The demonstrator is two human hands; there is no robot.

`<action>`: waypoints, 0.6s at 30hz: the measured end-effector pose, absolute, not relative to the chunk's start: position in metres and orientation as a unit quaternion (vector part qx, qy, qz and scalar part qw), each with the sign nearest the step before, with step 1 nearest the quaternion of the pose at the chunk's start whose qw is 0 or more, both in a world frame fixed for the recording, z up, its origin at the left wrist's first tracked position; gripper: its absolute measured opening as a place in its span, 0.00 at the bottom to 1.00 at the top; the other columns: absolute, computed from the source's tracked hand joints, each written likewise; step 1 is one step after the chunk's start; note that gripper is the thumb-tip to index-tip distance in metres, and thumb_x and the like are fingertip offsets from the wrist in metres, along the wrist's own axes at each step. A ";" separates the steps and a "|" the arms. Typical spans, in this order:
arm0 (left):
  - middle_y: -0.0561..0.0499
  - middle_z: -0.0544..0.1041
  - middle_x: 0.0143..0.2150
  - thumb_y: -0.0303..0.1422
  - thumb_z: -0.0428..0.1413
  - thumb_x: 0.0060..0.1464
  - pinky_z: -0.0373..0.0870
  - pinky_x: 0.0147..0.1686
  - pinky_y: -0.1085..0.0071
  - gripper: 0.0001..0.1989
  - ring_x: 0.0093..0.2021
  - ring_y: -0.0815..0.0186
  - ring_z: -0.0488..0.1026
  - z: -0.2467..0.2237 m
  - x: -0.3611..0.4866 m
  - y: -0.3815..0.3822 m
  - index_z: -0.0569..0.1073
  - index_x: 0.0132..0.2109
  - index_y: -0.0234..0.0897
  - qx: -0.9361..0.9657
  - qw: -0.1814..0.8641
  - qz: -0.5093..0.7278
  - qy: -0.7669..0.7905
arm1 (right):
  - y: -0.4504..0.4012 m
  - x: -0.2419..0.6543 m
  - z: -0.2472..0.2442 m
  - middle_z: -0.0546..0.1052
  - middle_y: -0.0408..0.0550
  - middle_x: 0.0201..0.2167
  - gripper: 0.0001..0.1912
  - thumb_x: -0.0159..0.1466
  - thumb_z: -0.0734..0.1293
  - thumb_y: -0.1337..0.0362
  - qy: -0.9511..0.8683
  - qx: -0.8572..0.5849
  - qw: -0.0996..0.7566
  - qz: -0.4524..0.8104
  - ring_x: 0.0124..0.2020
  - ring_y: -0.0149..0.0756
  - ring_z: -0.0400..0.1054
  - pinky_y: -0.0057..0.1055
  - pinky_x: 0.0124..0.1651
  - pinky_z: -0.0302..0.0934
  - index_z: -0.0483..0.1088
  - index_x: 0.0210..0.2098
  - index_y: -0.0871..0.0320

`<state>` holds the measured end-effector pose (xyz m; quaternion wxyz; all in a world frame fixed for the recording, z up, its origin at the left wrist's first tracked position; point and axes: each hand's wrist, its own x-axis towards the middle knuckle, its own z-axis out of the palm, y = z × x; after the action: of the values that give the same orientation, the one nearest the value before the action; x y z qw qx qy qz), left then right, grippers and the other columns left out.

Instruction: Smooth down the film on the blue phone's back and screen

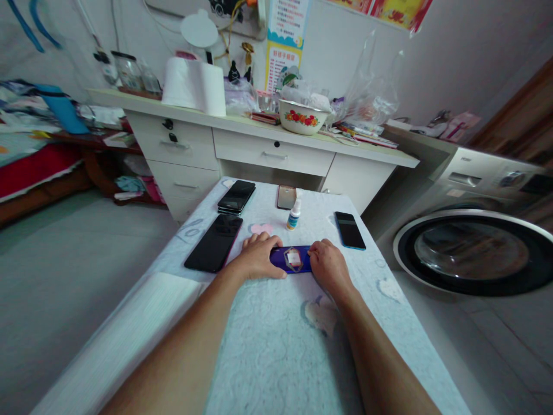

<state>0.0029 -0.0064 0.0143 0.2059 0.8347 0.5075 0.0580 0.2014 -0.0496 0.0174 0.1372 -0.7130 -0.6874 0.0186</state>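
A flat blue-purple item (280, 259), printed with a diamond pattern and a pale square at its middle, lies crosswise on the cloth-covered table. My left hand (260, 257) grips its left end, with the thumb along the near edge. At the right end, my right hand (329, 264) has its fingers curled onto the item. Just beyond it stands a small white bottle (293, 217) with a blue and yellow label. To the left lies a large dark phone (215, 242), and behind that a stack of dark phones (237, 196). A blue-edged phone (350, 230) rests at the right.
Another phone (286, 197) lies near the table's far edge. White paper (159, 311) covers the left edge. Beyond stands a white desk (276, 151) holding a flowered bowl (303, 117), a white roll (194, 86) and plastic bags. At the right is a washing machine (449, 173).
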 end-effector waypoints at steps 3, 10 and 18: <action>0.51 0.64 0.53 0.51 0.62 0.33 0.58 0.52 0.59 0.34 0.55 0.52 0.60 0.014 0.003 -0.006 0.64 0.50 0.51 0.836 0.207 0.066 0.504 | -0.050 0.201 0.017 0.72 0.48 0.35 0.10 0.64 0.59 0.67 -0.688 -0.712 0.138 0.018 0.36 0.33 0.66 0.26 0.39 0.53 0.73 0.35 0.58; 0.50 0.64 0.52 0.52 0.62 0.32 0.59 0.51 0.58 0.35 0.54 0.52 0.61 0.010 0.001 -0.003 0.64 0.50 0.50 0.840 0.207 0.078 0.496 | -0.050 0.198 0.017 0.72 0.49 0.35 0.10 0.64 0.59 0.68 -0.700 -0.700 0.138 0.022 0.36 0.33 0.66 0.26 0.38 0.52 0.72 0.34 0.58; 0.50 0.64 0.51 0.51 0.62 0.32 0.59 0.51 0.59 0.35 0.54 0.53 0.61 0.009 0.001 -0.004 0.64 0.50 0.50 0.837 0.210 0.083 0.498 | -0.051 0.197 0.017 0.72 0.48 0.35 0.10 0.64 0.59 0.67 -0.709 -0.690 0.145 0.030 0.36 0.32 0.66 0.26 0.39 0.52 0.72 0.35 0.58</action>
<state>0.0011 -0.0043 0.0093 0.2100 0.8374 0.4977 0.0834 0.1973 -0.0507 0.0172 0.1452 -0.6898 -0.7086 0.0300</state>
